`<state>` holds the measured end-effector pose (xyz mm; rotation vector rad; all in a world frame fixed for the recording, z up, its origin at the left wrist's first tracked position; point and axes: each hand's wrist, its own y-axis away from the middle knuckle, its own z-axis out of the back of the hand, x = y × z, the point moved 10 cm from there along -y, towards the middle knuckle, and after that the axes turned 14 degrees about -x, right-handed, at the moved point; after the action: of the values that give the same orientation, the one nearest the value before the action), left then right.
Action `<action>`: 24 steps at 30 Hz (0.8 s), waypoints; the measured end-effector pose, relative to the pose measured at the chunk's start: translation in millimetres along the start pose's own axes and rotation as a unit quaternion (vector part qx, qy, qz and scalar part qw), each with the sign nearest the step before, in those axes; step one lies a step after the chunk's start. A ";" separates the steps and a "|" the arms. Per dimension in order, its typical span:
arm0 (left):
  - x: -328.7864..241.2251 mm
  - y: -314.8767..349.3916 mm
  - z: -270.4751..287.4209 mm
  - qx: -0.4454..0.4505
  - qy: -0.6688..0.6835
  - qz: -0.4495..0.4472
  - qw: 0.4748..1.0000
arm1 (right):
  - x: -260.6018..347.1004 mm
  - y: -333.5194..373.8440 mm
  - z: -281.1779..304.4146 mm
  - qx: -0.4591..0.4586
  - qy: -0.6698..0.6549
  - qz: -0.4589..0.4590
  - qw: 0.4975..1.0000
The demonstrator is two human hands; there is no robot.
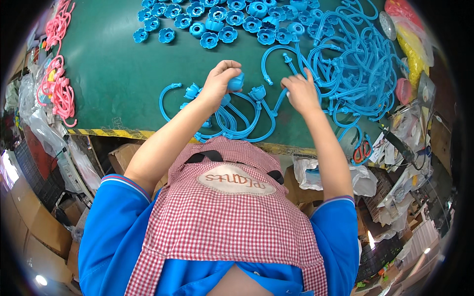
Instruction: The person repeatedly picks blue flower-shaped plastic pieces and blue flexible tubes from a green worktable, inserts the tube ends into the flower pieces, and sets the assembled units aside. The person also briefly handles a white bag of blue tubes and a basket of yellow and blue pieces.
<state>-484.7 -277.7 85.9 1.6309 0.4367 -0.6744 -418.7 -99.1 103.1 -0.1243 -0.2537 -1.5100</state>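
My left hand (217,85) is closed round a blue flower-shaped plastic cup (236,82), just above the green table. To its right, my right hand (301,92) pinches a blue cord (280,102) near its upper end. Between my arms and against the table's near edge lies a looped bunch of blue cords (228,123). Some of these cords carry flower cups, one of them a scalloped cup (257,93) below and between my hands. Another short cord (266,64) curves on the table beyond my right hand.
Many loose blue flower cups (227,34) lie at the back of the table (113,74). A large tangle of blue cords (358,69) fills the right side. Pink cords (63,93) hang along the left edge. Scissors with orange handles (363,150) rest at the near right.
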 end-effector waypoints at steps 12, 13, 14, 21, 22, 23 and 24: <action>-6.8 17.2 -2.1 -0.027 0.081 0.061 0.994 | 30.3 40.8 99.5 -0.182 -0.418 -0.278 0.846; -8.3 17.3 -2.8 -0.008 0.067 0.048 0.997 | 32.0 41.9 97.7 -0.174 -0.437 -0.279 0.837; -9.0 16.6 -2.9 0.011 0.054 0.034 0.998 | 33.1 42.0 96.3 -0.165 -0.451 -0.283 0.830; -31.5 47.6 -7.3 -0.004 0.059 -0.047 0.997 | 45.6 37.4 108.4 -0.167 -0.448 -0.300 0.825; -35.2 50.6 -6.4 -0.013 0.052 -0.059 0.997 | 46.3 42.4 93.5 -0.144 -0.501 -0.349 0.779; -38.4 52.4 -5.2 -0.023 0.044 -0.071 0.996 | 47.0 49.2 76.7 -0.119 -0.550 -0.394 0.726; -39.9 52.6 -2.2 -0.016 0.014 -0.079 0.997 | 50.7 51.2 65.0 -0.094 -0.555 -0.410 0.718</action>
<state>-481.4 -281.0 151.8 1.5878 0.5985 -0.7579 -371.4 -129.7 182.1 -1.2519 -1.2542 -2.1753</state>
